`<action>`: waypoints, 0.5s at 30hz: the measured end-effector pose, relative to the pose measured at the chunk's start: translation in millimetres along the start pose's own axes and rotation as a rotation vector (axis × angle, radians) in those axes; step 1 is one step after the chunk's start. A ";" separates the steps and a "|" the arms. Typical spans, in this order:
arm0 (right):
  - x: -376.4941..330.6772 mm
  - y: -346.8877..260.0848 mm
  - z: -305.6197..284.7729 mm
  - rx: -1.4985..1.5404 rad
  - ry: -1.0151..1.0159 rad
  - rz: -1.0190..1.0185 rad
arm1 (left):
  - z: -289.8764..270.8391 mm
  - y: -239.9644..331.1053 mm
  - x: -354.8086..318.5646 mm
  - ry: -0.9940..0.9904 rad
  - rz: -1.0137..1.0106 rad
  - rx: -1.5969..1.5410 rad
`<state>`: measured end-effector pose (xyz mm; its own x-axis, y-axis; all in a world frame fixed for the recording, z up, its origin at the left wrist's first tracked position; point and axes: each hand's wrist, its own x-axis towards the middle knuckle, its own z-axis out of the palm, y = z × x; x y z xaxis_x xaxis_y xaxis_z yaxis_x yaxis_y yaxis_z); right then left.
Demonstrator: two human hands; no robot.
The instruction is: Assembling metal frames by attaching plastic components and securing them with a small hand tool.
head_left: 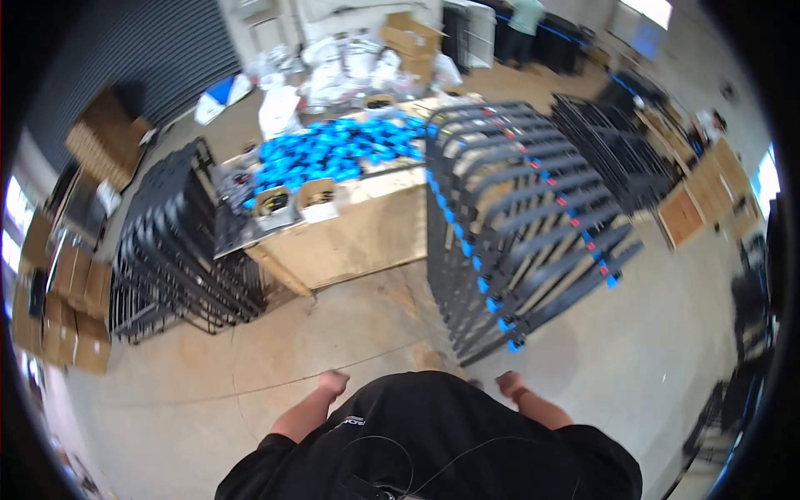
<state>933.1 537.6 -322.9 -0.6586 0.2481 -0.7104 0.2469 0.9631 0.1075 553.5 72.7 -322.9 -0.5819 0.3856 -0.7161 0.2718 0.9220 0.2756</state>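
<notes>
Bright daylit hall, soft blur throughout; fisheye rim dark, perhaps window glare.

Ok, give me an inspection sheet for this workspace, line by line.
Surface: concrete floor, stained, curved seams.
Job's things: stack of black metal frames with blue end caps standing nearest the hands.
Clutter: wooden crate topped with blue parts; second stack of black frames; cardboard boxes; white bags.
Grippers: left hand and right hand closed, holding nothing.
Cables: thin black wire on the person's shirt.
Surroundings: dark roller door; another person far back.
</notes>
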 end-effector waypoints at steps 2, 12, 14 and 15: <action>32.1 -71.5 -59.2 0.820 0.174 0.283 | -49.0 21.8 -19.7 0.245 -0.110 -0.668; 105.7 -156.2 -291.9 0.918 0.365 -0.037 | 20.0 -170.8 -45.9 0.073 -0.031 0.155; 149.2 -134.0 -260.9 0.986 0.296 0.094 | 32.9 -204.6 -70.0 0.037 -0.121 -0.322; 165.9 -134.0 -250.2 0.889 0.305 0.083 | 27.5 -208.7 -80.9 0.042 -0.167 -0.359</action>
<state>612.8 475.9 -281.1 -0.7415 0.4499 -0.4978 0.6699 0.5396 -0.5100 564.9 -151.9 -340.1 -0.6280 0.2234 -0.7454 -0.1104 0.9227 0.3694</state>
